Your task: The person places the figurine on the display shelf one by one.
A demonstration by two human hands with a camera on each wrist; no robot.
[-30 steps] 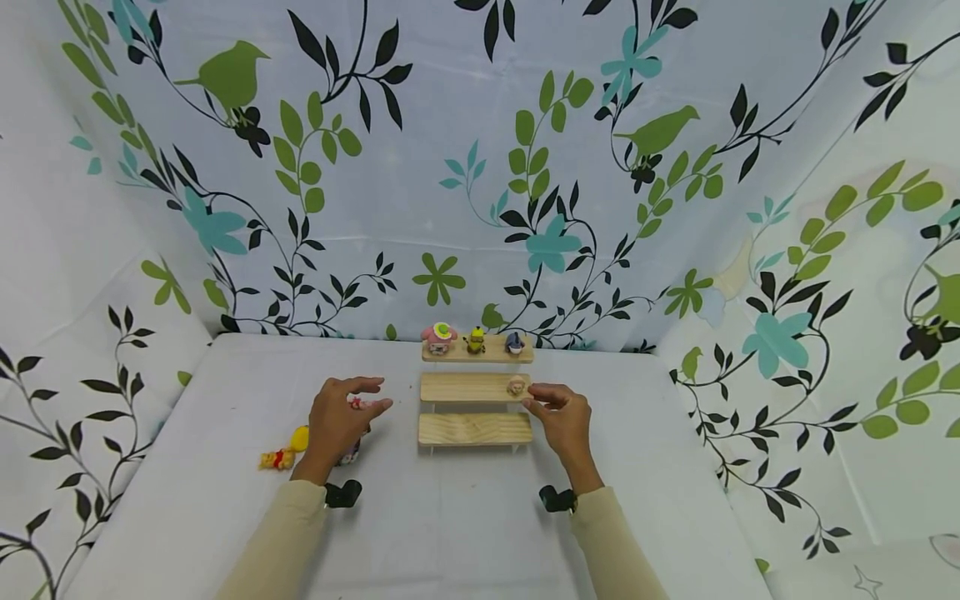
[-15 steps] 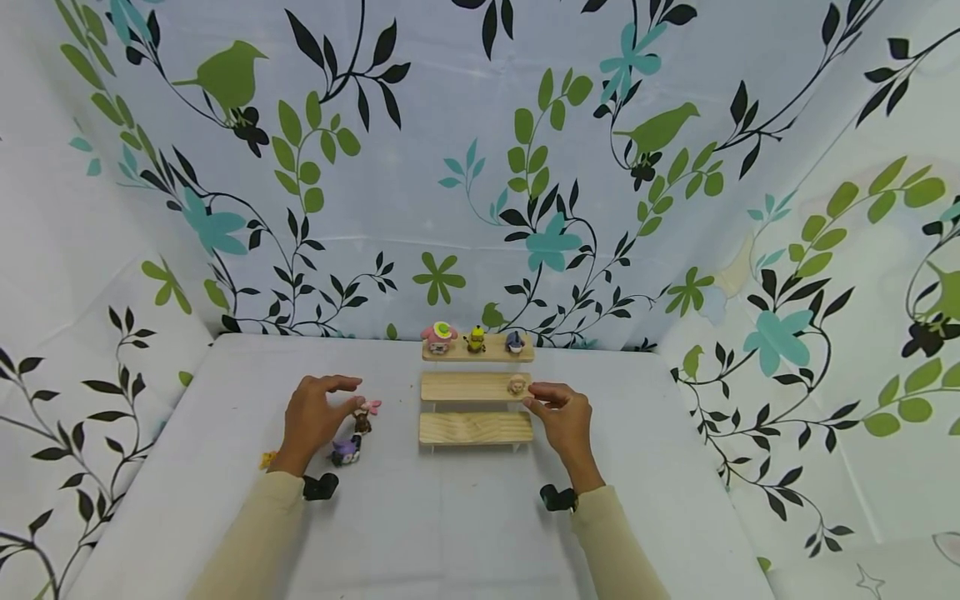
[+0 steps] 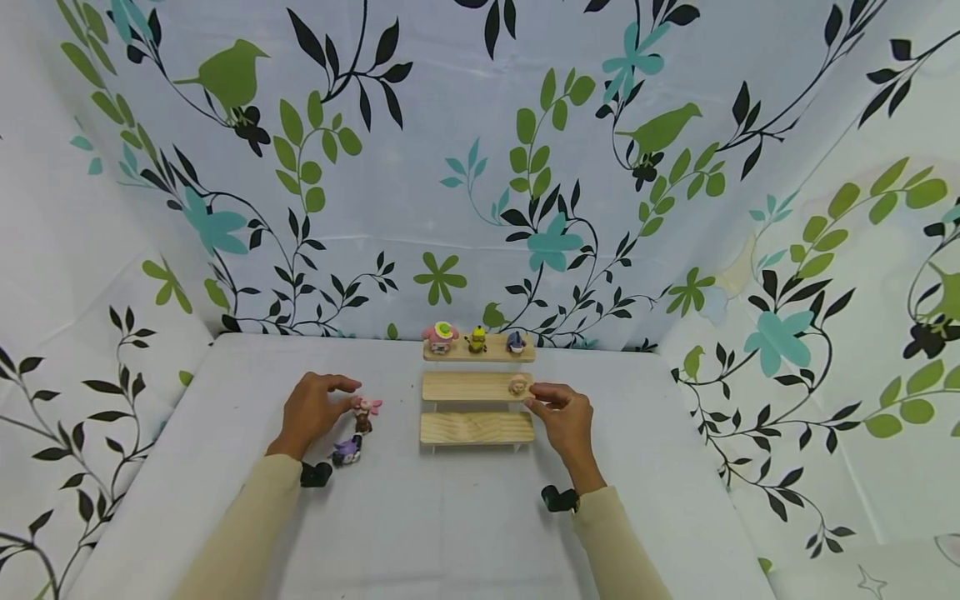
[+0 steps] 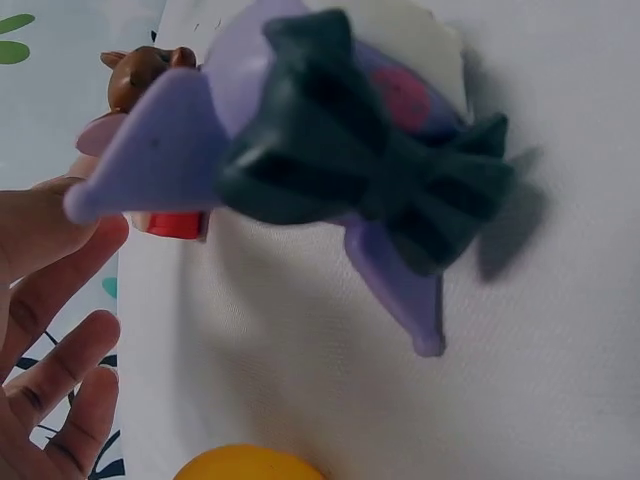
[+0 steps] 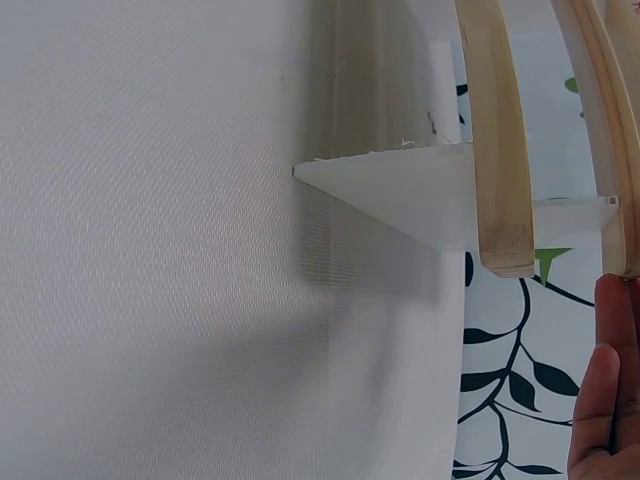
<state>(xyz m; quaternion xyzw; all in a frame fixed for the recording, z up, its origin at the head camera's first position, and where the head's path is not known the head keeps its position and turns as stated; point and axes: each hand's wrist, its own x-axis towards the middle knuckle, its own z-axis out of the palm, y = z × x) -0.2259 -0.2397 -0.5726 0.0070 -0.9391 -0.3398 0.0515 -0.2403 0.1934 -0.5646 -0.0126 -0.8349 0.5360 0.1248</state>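
My left hand (image 3: 309, 414) is by a pink-topped figurine (image 3: 369, 405), its thumb tip at the left side and its index finger just beyond. A brown figurine (image 3: 363, 424) and a purple figurine with a dark bow (image 3: 347, 452) adjoin it on the table; the purple one (image 4: 240, 110) fills much of the left wrist view. My right hand (image 3: 564, 421) is at the right end of the wooden middle shelf (image 3: 461, 386), fingertips close beside a small beige figurine (image 3: 517, 385). Its thumb and index finger are outside the right wrist view, so I cannot tell what they pinch.
The three-tier stand's bottom shelf (image 3: 476, 428) is bare. Its top shelf (image 3: 495, 356) bears a pink figurine (image 3: 441, 337), a yellow one (image 3: 477, 339) and a dark blue one (image 3: 515, 342). A yellow-orange rounded thing (image 4: 250, 464) lies at the left wrist view's bottom edge.
My left hand moves left off the figurines, uncovering the pink-topped, brown and purple ones, then comes back slightly toward the pink-topped one. It now hides the yellow things. My right hand stays put.
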